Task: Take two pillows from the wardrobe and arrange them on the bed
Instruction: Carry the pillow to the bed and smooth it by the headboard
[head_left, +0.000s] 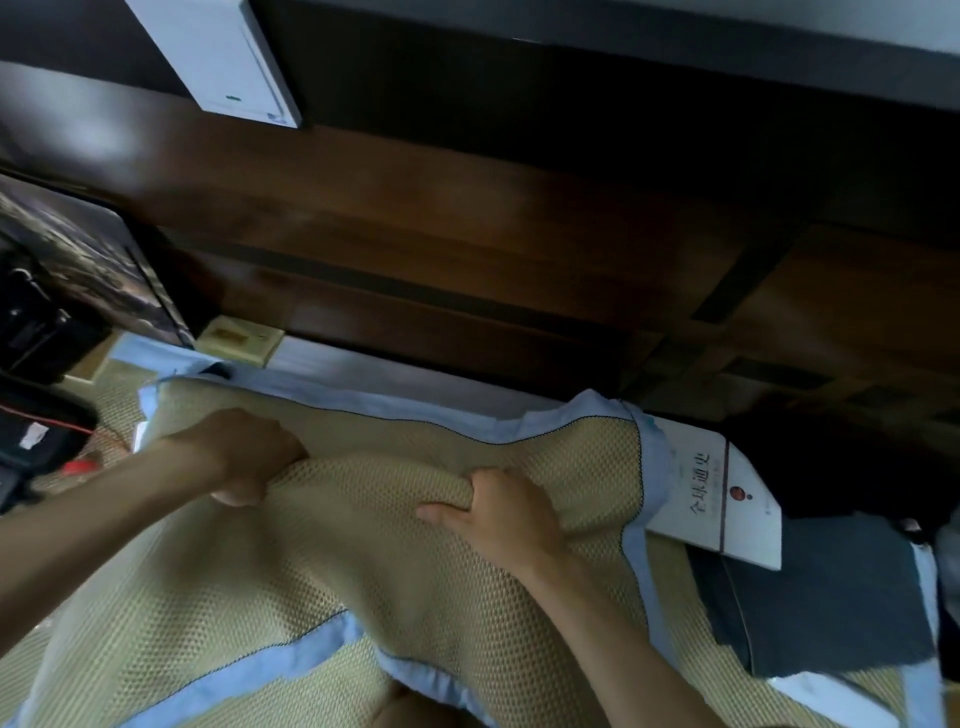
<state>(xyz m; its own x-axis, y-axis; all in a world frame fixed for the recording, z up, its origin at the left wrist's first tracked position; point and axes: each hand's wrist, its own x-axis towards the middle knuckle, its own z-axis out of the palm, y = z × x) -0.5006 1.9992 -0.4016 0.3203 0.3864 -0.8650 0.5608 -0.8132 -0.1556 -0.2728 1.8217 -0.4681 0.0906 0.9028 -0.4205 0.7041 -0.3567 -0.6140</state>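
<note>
While both hands bunch its mesh top, the tan pillow with blue border lies on the bed against the dark wooden headboard. Left hand: grip closed on a fold of the pillow. Right hand: grip closed on the same fold. White book: just beside the pillow's right edge.

Two bare forearms entering from the lower frame edge, no sleeves visible, left hand unadorned, right hand without rings or wristwear
</note>
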